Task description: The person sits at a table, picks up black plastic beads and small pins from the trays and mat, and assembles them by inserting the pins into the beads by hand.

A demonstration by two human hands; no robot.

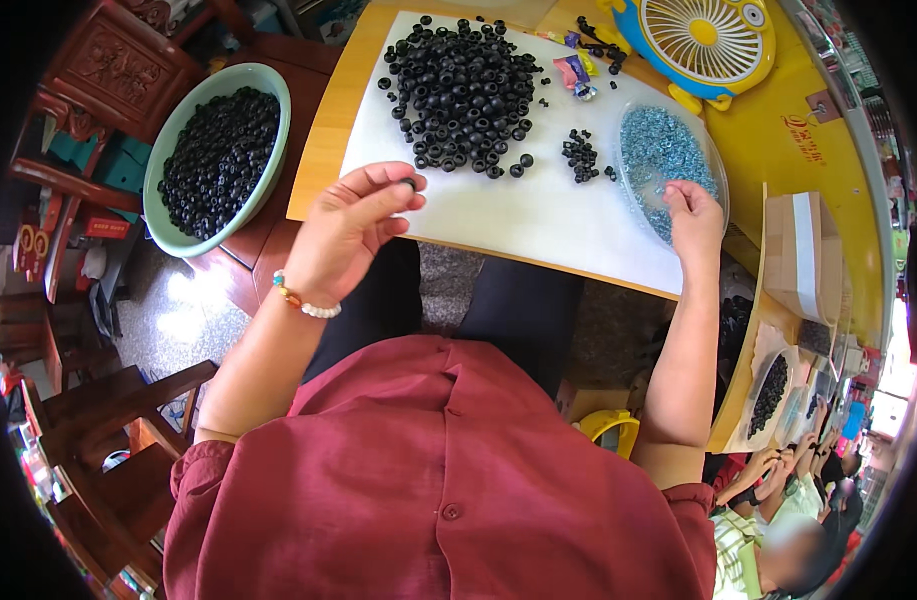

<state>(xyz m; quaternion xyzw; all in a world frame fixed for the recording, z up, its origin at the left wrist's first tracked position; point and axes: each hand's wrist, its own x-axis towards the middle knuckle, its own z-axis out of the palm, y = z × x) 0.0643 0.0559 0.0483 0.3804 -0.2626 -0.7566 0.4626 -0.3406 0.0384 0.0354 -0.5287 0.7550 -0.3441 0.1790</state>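
Maroon shirt; green basin: black beads; clear tray: blue beads.

L hand pinched; R hand likewise; forearms fwd, well apart.

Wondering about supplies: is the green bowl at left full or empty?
Fairly full: black beads spread wall to wall inside the green bowl.

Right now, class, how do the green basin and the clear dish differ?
The green basin holds black beads; the clear dish holds smaller blue pieces. The basin's wall is opaque, while the dish looks see-through. The basin stands off the table to the left; the dish is on its right part, behind the right hand. Both hold many small pieces.
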